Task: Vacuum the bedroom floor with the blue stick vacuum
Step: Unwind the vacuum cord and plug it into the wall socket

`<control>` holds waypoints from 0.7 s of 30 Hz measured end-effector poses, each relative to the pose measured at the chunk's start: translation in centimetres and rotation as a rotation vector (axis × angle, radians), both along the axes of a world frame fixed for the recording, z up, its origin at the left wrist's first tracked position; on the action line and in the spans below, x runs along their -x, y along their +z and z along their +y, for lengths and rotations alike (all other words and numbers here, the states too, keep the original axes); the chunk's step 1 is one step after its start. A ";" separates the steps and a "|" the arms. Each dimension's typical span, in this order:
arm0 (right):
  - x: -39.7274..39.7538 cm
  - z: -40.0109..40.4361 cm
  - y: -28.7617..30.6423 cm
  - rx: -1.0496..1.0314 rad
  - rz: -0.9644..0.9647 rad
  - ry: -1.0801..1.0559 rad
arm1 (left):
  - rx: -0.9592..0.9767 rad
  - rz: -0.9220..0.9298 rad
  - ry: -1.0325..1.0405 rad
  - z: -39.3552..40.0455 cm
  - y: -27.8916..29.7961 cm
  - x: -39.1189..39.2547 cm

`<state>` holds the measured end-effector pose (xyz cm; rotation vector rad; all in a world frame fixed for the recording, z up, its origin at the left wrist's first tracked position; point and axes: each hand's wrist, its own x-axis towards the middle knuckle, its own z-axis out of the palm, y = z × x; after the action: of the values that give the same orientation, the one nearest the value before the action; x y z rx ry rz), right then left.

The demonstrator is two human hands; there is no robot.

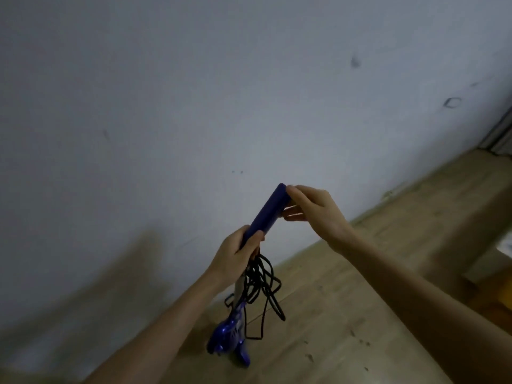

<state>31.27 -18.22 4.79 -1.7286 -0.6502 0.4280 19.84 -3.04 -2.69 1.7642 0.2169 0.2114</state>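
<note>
The blue stick vacuum point(267, 210) stands upright close to a white wall, its blue handle rising toward me and its shiny blue body point(228, 338) down near the floor. My left hand point(238, 253) grips the lower end of the handle, fingers wrapped round it. My right hand point(313, 209) pinches the handle's top end between thumb and fingers. A black power cord point(263, 289) hangs in tangled loops from below my left hand, down beside the vacuum's body.
A white wall point(194, 106) with a few dark scuffs fills most of the view. Light wooden floor point(346, 314) runs along its base to the right. A door frame or dark edge point(498, 134) shows at the far right.
</note>
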 end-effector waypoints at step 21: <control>-19.8 -26.6 -4.9 0.228 -0.073 -0.145 | 0.142 -0.090 -0.209 -23.3 8.1 -28.3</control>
<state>51.07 -44.83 -0.08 -2.0012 -0.5394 0.3486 48.18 -26.32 5.43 1.6187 -0.0176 0.1210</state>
